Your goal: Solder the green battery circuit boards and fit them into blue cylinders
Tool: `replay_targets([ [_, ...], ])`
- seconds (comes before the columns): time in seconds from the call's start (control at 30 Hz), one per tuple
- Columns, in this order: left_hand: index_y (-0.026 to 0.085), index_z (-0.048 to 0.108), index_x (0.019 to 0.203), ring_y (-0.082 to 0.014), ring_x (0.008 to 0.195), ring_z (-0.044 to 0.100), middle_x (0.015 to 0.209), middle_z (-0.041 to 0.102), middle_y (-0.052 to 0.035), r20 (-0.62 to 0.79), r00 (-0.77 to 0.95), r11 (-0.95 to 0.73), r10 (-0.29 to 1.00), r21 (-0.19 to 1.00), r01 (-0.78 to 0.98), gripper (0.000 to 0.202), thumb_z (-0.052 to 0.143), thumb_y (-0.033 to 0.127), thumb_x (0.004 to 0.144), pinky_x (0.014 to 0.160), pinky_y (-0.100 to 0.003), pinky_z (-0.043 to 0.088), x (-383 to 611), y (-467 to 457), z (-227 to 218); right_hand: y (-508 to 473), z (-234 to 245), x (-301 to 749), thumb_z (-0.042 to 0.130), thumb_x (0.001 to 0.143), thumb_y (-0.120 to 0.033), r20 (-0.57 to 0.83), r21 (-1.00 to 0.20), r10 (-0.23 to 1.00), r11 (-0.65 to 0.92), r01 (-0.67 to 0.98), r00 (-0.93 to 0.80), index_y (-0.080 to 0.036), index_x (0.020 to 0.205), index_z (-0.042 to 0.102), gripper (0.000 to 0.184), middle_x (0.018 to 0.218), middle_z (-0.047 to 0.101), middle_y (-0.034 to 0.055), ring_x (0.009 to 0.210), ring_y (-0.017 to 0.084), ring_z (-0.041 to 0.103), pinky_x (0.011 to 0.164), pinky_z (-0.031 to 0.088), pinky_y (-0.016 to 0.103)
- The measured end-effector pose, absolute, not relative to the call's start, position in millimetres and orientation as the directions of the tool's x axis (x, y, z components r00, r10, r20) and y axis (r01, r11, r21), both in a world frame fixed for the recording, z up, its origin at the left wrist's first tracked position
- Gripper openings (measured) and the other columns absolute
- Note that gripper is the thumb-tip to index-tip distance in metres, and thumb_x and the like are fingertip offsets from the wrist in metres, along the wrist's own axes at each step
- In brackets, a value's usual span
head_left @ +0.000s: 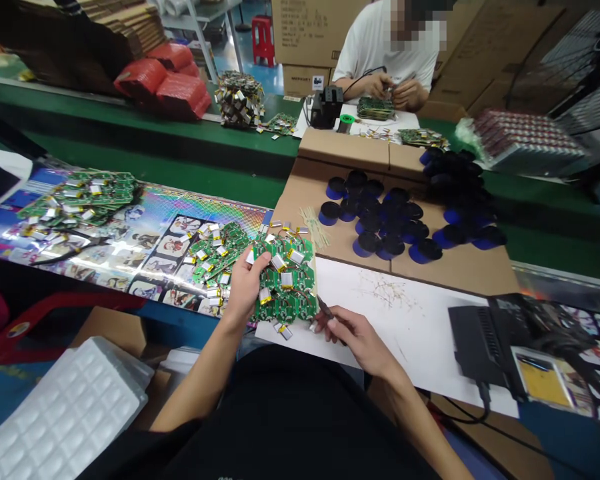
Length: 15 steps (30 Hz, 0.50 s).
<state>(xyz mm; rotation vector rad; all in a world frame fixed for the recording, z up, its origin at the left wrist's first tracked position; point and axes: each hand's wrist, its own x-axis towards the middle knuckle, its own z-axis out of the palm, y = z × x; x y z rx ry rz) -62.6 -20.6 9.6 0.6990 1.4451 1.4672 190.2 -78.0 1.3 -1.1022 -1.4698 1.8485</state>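
Observation:
My left hand is closed on the left side of a green circuit board panel, thumb on top. Small silver batteries with yellow ends are wired to the panel, and one hangs past its lower edge. My right hand grips a slim dark hand tool, its tip at the panel's lower right edge; its exact kind is unclear. More circuit boards with batteries lie just left of the panel. Pale thin board strips rest behind it.
Black-and-blue round parts stand on cardboard. Wire scraps lie on white paper. A black box with a cable is at right. Further boards and dark pliers lie left. A co-worker handles parts opposite.

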Motion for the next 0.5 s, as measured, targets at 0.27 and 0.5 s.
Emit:
replay_targets([
  [0.27,0.017,0.072,0.102,-0.019,0.082,0.07,0.093,0.077,-0.0042,-0.181,-0.388,0.093,0.904,0.967,-0.236,0.042,0.082,0.048,0.077,0.078,-0.028,0.054,-64.4,-19.8,13.7,-91.5,-2.0,193.5,0.062,0.101,-0.055,-0.324,-0.928,0.77,-0.373,0.025,-0.549,-0.016,0.109,0.073,0.042,0.084,0.071,0.0044,0.065,0.012,0.056,0.062,0.046,0.027],
  [0.5,0.019,0.072,0.106,-0.0265,0.099,0.074,0.103,0.078,-0.0058,-0.315,-0.384,0.189,0.868,0.924,-0.332,0.043,0.081,0.047,0.074,0.085,-0.035,0.058,-57.9,-17.9,5.5,-102.5,-10.1,177.9,0.067,0.093,-0.058,-0.292,-0.644,0.658,-0.672,-0.366,-0.694,-0.014,0.099,0.072,0.045,0.069,0.071,0.0056,0.048,0.012,0.05,0.05,0.042,0.027],
])
